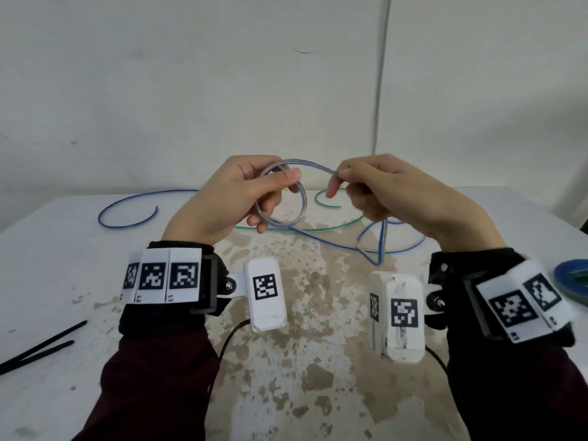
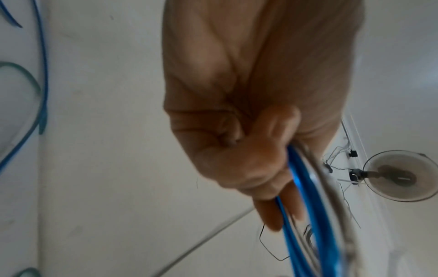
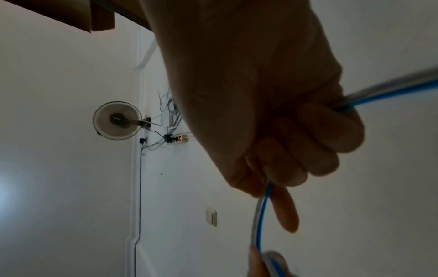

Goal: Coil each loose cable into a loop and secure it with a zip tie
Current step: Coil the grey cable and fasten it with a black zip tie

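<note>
With the left hand [image 1: 232, 198] pinching the first loop of the blue cable [image 1: 299, 198] above the bench [image 1: 63, 249] and the right hand [image 1: 381, 192] curled round its slack, each new turn should match that loop before reaching for the zip ties [image 1: 41, 348] at near left.

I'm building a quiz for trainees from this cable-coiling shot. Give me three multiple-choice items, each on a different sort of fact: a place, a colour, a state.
1. Where do the zip ties lie?
A. table's near left
B. table's far right
C. in the left hand

2. What colour is the cable being coiled?
A. red
B. blue
C. black

3. How is the right hand engaged?
A. flat on the table
B. hanging idle
C. pinching the cable

Key: 1 A, two black ties rest at the near left edge. 2 B, a blue stripe runs along the loop that the left hand holds. 3 C, its fingers grip the cable.
</note>
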The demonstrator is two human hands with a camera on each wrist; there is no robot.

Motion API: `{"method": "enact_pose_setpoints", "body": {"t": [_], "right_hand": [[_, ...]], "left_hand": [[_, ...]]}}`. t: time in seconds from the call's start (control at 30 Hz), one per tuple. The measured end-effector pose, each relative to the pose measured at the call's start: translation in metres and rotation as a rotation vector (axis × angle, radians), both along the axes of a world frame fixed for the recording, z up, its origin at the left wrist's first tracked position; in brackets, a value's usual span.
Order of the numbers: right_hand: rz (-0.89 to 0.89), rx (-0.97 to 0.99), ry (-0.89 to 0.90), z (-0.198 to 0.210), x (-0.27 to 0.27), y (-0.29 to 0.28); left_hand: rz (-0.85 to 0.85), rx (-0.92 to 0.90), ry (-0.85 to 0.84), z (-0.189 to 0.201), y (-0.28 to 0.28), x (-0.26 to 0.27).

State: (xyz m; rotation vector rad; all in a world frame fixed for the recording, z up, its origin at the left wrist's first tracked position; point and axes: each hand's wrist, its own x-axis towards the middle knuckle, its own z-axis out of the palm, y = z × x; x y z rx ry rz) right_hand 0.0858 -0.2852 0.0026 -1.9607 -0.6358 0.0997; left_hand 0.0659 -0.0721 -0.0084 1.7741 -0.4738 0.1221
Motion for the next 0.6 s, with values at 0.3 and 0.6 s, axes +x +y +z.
{"method": "enact_pose_setpoints", "body": {"t": [0.3, 0.6], "right_hand": [[0.212, 0.346, 0.352, -0.012, 0.001, 0.029], [0.194, 0.532, 0.472, -0.013, 0.005, 0.034]], "left_hand": [[0.280, -0.197, -0.230, -0.005, -0.016, 0.010], [0.227, -0.131, -0.235, -0.007, -0.013, 0.015]]}}
